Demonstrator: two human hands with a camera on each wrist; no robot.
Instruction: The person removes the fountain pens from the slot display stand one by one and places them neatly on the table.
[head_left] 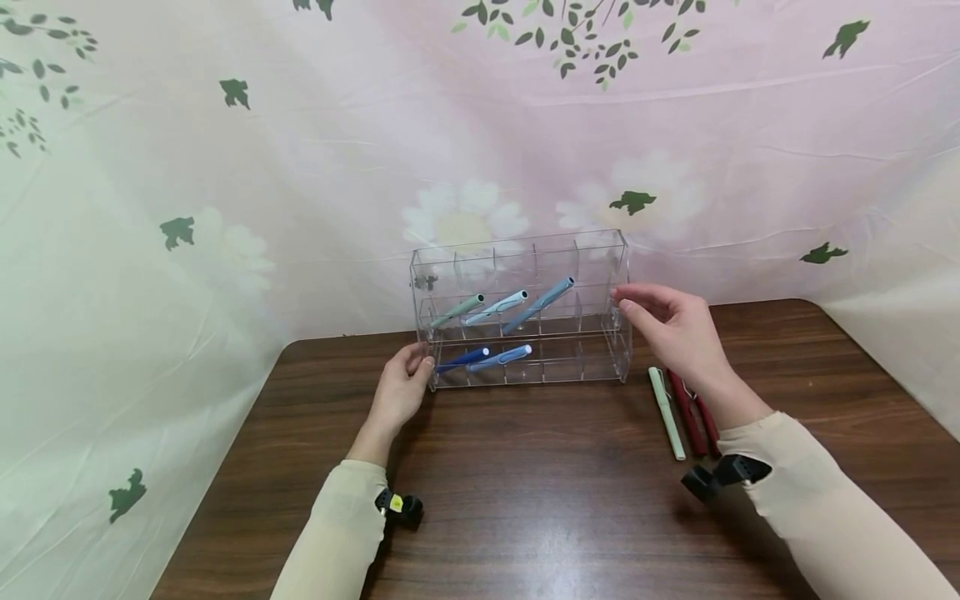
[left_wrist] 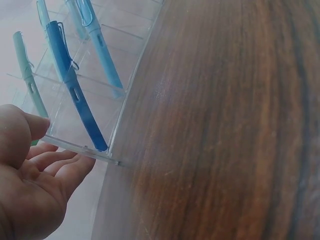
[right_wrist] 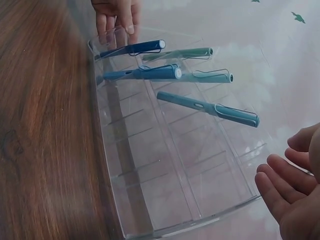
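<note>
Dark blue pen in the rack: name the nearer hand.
Left: the left hand holds the rack beside the dark blue pen; the right hand is at the rack's opposite end.

Clear holder [head_left: 555, 368]: 1. Pens, all told: I make it 8. Within the holder, 5. Upper row 3: green pen [head_left: 457, 310], pale blue pen [head_left: 495, 308], grey-blue pen [head_left: 538, 306]. Lower row 2: dark blue pen [head_left: 462, 360], mid-blue pen [head_left: 500, 358]. Loose on the table [head_left: 525, 467], 3: pale green pen [head_left: 667, 413], 1; dark red pens [head_left: 687, 414], 2, one partly hidden from me. Tables: 1. Hands: 2, one left hand [head_left: 401, 387], one right hand [head_left: 675, 333]. Sleeves [head_left: 330, 533]: 2. Black wrist devices [head_left: 408, 510]: 2. Backdrop print: large white flowers [head_left: 461, 218], 3; green bird shapes [head_left: 177, 233], at least 7.
</note>
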